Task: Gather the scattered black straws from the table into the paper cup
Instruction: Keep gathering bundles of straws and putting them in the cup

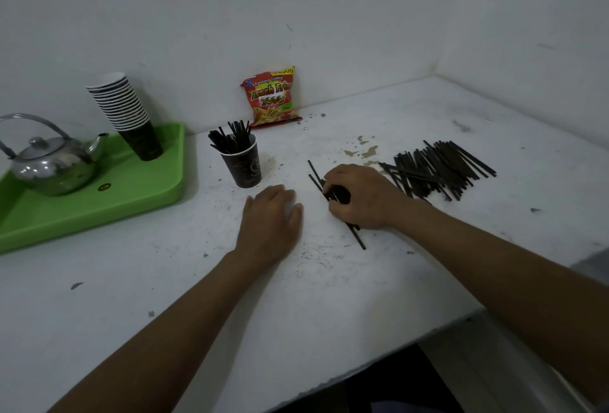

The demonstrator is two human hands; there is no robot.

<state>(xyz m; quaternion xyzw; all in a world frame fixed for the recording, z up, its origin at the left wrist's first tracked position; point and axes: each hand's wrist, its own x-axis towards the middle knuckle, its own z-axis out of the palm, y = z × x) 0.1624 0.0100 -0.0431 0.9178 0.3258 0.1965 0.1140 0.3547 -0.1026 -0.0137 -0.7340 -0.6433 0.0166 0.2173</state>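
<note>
**A:** where's everything sitting rn?

**B:** paper cup (243, 165) at 12 o'clock from the left hand (271, 219), already some black straws in it. Left hand's flat on the white table (230, 281), fingers together. Right hand (357, 197) is curled round a few straws (358, 238). Loose pile of straws (438, 167) at its 2 o'clock.

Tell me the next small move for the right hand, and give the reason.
Probably lift the right hand and carry its few straws left to the paper cup: the fingers are already closed around them, the cup stands upright with room, and the left hand rests flat.
</note>
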